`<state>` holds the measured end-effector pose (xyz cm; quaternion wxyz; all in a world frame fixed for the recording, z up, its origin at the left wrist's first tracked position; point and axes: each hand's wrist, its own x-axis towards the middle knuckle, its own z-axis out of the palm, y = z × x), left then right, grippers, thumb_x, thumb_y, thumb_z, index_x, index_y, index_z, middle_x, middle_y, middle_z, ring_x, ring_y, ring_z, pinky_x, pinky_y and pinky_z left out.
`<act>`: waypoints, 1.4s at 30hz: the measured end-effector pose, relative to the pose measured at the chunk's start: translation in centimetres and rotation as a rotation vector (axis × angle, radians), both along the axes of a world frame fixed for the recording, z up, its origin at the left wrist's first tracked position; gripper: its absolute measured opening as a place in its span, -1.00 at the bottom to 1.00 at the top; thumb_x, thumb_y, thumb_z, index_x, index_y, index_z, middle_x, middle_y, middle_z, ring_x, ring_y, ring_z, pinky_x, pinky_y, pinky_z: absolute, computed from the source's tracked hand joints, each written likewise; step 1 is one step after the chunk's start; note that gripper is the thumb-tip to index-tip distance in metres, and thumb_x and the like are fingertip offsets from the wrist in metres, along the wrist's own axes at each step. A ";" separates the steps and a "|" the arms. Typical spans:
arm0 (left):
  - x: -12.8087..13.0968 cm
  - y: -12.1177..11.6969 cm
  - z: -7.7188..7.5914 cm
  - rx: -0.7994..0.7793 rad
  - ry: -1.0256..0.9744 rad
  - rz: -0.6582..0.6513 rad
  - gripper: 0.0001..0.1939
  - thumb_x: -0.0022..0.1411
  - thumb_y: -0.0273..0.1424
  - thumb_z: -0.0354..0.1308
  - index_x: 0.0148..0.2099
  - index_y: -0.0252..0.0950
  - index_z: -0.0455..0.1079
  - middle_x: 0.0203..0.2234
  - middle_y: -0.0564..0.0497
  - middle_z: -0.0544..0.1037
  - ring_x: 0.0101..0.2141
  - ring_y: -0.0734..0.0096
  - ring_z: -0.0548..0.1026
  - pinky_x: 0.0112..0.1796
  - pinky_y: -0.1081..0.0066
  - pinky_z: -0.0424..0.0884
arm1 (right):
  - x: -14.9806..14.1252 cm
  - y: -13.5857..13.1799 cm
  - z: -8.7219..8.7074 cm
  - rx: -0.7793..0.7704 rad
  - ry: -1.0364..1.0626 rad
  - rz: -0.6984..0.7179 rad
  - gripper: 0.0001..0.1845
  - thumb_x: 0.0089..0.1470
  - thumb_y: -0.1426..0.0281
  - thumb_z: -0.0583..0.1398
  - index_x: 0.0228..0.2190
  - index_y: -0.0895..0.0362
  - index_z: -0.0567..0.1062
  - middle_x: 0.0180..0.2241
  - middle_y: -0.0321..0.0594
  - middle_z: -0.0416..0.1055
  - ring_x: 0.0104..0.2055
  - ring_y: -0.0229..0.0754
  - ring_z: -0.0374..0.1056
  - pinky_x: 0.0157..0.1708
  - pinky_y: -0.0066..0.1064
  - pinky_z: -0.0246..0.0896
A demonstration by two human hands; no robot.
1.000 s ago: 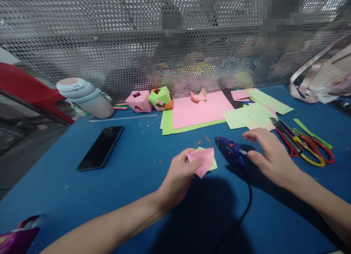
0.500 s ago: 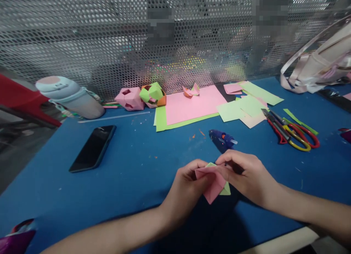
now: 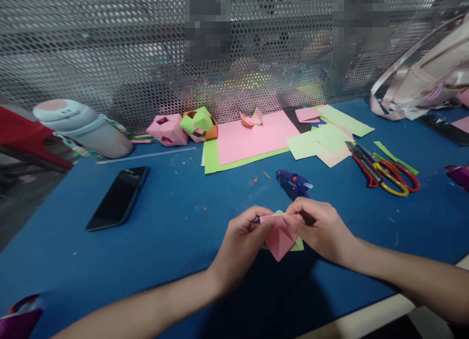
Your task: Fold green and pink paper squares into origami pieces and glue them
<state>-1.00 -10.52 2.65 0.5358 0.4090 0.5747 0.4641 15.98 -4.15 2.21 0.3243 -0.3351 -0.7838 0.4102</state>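
Observation:
Between my two hands is a folded paper piece (image 3: 279, 237), pink in front with light green paper showing behind it. My left hand (image 3: 246, 236) pinches its left upper edge, thumb on the pink face. On the right upper edge, the thumb and fingers of my right hand (image 3: 318, 227) are closed in the same way. The piece is held up over the front of the blue table, its pointed end hanging down. Just beyond my right hand lies a blue glue gun (image 3: 293, 180) with a clear stick poking from its end.
Pink sheets (image 3: 252, 138), pale green paper (image 3: 311, 142), a pink folded paper ball (image 3: 167, 130) and a green-and-orange one (image 3: 201, 124) line the back by a perforated metal screen (image 3: 146, 65). Scissors (image 3: 395, 180) and a cutter (image 3: 362, 164) lie right; a phone (image 3: 119, 197) and bottle (image 3: 86, 129) left.
My left thumb has slid up from the middle of the pink face to its upper edge. My right thumb now presses the pink edge too. The view has shifted slightly.

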 end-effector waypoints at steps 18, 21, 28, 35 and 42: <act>-0.5 0.3 0.2 0.053 0.057 -0.079 -0.77 0.26 -0.26 0.12 -0.35 -0.30 0.44 -0.46 0.05 0.47 -0.43 0.48 0.36 -0.41 0.53 0.29 | 0.4 0.4 -0.6 0.327 0.055 0.174 -0.84 0.18 0.52 0.08 -0.31 0.18 0.47 -0.42 -0.20 0.40 -0.38 -0.29 0.29 -0.42 -0.43 0.23; -0.5 0.3 0.2 0.049 0.059 -0.082 -0.78 0.26 -0.27 0.11 -0.35 -0.30 0.43 -0.47 0.06 0.46 -0.44 0.50 0.35 -0.42 0.54 0.29 | 0.6 0.5 -0.7 0.370 0.050 0.209 -0.83 0.14 0.56 0.09 -0.27 0.21 0.47 -0.36 -0.14 0.42 -0.34 -0.27 0.32 -0.39 -0.42 0.26; -0.4 0.1 -0.1 0.119 0.086 -0.120 -0.78 0.27 -0.28 0.11 -0.35 -0.30 0.44 -0.45 0.02 0.47 -0.43 0.48 0.38 -0.44 0.54 0.32 | 0.4 0.3 -0.3 0.308 0.096 0.147 -0.89 0.12 0.56 0.15 -0.40 0.19 0.46 -0.44 -0.24 0.39 -0.40 -0.32 0.30 -0.41 -0.46 0.23; -0.3 0.1 -0.1 0.206 0.128 -0.159 -0.80 0.29 -0.33 0.08 -0.34 -0.30 0.43 -0.45 0.03 0.45 -0.44 0.50 0.38 -0.44 0.55 0.31 | 0.3 0.1 -0.1 0.292 0.011 0.104 -0.87 0.14 0.55 0.13 -0.41 0.19 0.46 -0.50 -0.29 0.34 -0.45 -0.35 0.24 -0.45 -0.49 0.15; -1.1 0.5 -0.7 0.363 0.408 -0.262 -0.83 0.31 -0.41 0.08 -0.32 -0.30 0.44 -0.47 0.05 0.45 -0.43 0.52 0.39 -0.39 0.53 0.26 | 0.4 0.2 -1.1 0.328 -0.102 0.159 -0.77 0.23 0.46 0.08 -0.42 0.19 0.48 -0.49 -0.26 0.39 -0.47 -0.35 0.28 -0.47 -0.48 0.14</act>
